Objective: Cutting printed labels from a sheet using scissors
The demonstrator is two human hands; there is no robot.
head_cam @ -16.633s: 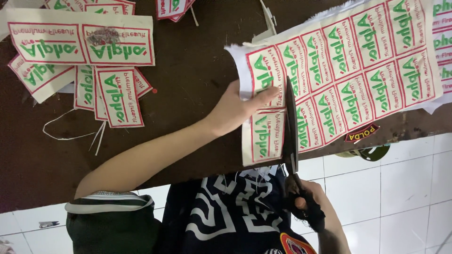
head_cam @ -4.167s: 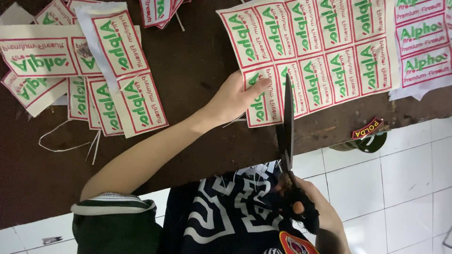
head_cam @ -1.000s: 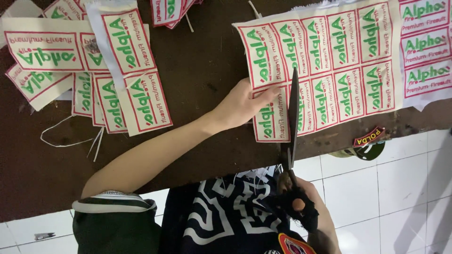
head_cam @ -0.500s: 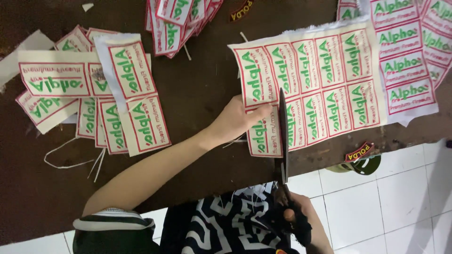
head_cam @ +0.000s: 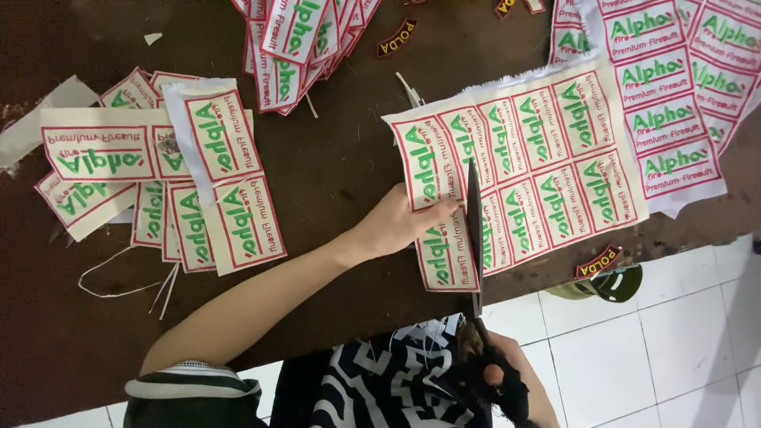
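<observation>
Two hands are in view. One sheet [head_cam: 527, 170] of labels lies under them at about 2 o'clock from the picture's centre, and it shows ten white labels with red borders and green lettering, five in each of two rows, with a frayed white edge along its top. A second, larger sheet [head_cam: 674, 95] overlaps it at 2 o'clock, near the counter's far right. One fanned stack [head_cam: 297, 36] of cut labels sits at 12 o'clock, and a loose spread of cut labels [head_cam: 170, 178] lies at 9 o'clock. One small dark patch [head_cam: 396, 38] lies at 12 o'clock beside the stack, and another [head_cam: 598, 261] at 4 o'clock on the edge of the dark brown counter [head_cam: 341, 166].

The left hand [head_cam: 400, 222] lies flat, fingers pinning the sheet's left end. The right hand [head_cam: 495, 372], at 6 o'clock, is closed around the dark handles of one pair of scissors [head_cam: 474, 238], whose blades lie nearly closed, running up into the sheet between its first and second columns.

Against half a second ago, the sheet sits lower and nearer the body, and the blade tip reaches further up into it, past the lower row.
</observation>
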